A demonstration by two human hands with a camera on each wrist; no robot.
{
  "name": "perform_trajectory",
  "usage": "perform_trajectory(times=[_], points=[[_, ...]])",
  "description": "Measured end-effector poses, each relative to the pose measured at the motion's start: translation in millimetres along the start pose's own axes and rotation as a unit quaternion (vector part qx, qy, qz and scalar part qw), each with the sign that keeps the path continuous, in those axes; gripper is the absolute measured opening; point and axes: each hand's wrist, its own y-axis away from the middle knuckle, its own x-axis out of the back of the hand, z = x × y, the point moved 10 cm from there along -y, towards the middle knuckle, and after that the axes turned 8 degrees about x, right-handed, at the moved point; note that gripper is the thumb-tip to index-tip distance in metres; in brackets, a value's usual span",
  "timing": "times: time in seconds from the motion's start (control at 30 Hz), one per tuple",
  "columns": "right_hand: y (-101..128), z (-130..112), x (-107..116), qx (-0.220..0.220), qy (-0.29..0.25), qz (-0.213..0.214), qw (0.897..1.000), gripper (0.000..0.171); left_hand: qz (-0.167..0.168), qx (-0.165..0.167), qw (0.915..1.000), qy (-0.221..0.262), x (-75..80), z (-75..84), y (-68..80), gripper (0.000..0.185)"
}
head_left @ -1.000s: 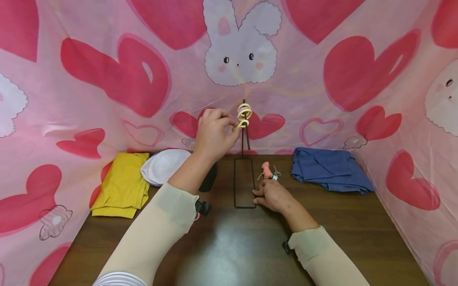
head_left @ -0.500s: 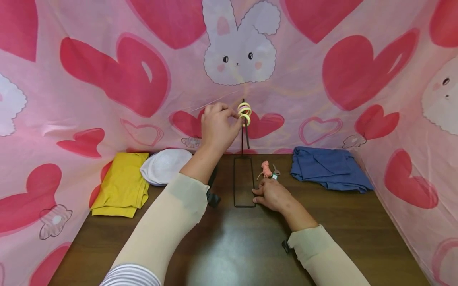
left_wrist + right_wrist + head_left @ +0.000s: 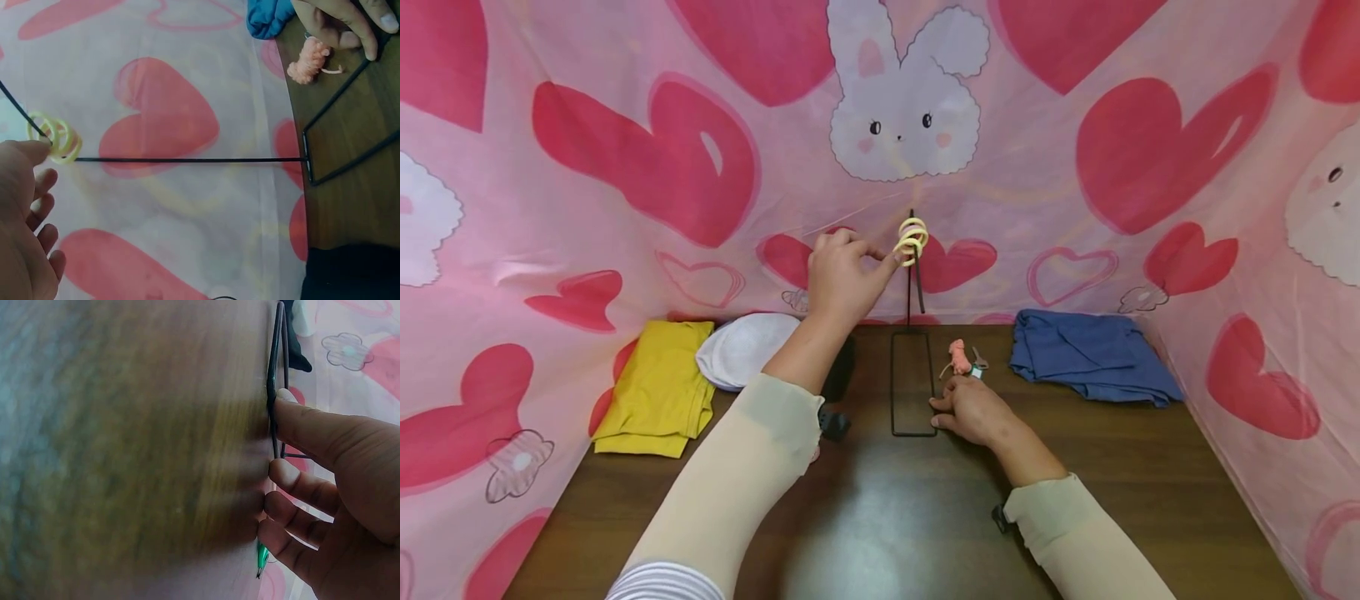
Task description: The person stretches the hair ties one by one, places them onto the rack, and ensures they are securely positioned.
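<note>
In the head view a black wire stand (image 3: 892, 383) has a flat rectangular base on the table and a tall upright topped by a down-bent arm. Several pale yellow rings (image 3: 914, 227), like coiled hair ties, hang round that arm. My left hand (image 3: 846, 279) pinches the lowest ring between thumb and index finger; in the left wrist view the thumb covers part of the rings (image 3: 69, 140) and the other fingers are loosely bent. My right hand (image 3: 973, 408) holds the base's right side, thumb and fingers on the wire (image 3: 273, 381) in the right wrist view.
Just beyond my right hand lie a coral-pink yarn bundle (image 3: 958, 357) and a key (image 3: 981, 359). A folded blue cloth (image 3: 1086, 354) lies at right. Yellow cloth (image 3: 658, 387), a white cap-like item (image 3: 745, 348) and a dark item (image 3: 841, 375) are at left. Patterned fabric (image 3: 715, 283) walls the table.
My left hand first rose toward the arm with the yellow ring, then drew back slightly left. The lowest ring now sits closer to the others. My right hand stays on the base.
</note>
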Motion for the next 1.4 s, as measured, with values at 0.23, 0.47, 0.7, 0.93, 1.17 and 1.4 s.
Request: perform_trajectory(times=[0.23, 0.47, 0.7, 0.93, 1.17, 1.4], points=[[1, -2, 0, -0.001, -0.007, 0.002, 1.0, 0.036, -0.007, -0.006, 0.9998, 0.018, 2.8, -18.1, 16.8, 0.032], [2, -3, 2, 0.001, -0.009, 0.009, 1.0, 0.035, -0.015, -0.004, 0.9982, 0.057, 3.9, -40.1, 36.0, 0.027], [3, -4, 4, 0.013, 0.0, 0.016, 1.0, 0.035, -0.017, -0.045, 0.9953, 0.084, 5.5, -49.0, 59.7, 0.022], [2, -5, 3, 0.019, 0.004, 0.014, 1.0, 0.035, -0.057, -0.071, 0.992, 0.087, -0.9, -55.5, 87.7, 0.02], [2, -4, 2, 0.022, 0.009, 0.012, 1.0, 0.035, -0.111, -0.084, 0.9862, 0.09, -11.8, -68.7, 115.0, 0.02], [1, -6, 2, 0.023, 0.007, 0.013, 1.0, 0.035, -0.122, -0.092, 0.9853, 0.076, -9.5, -84.1, 136.4, 0.022]])
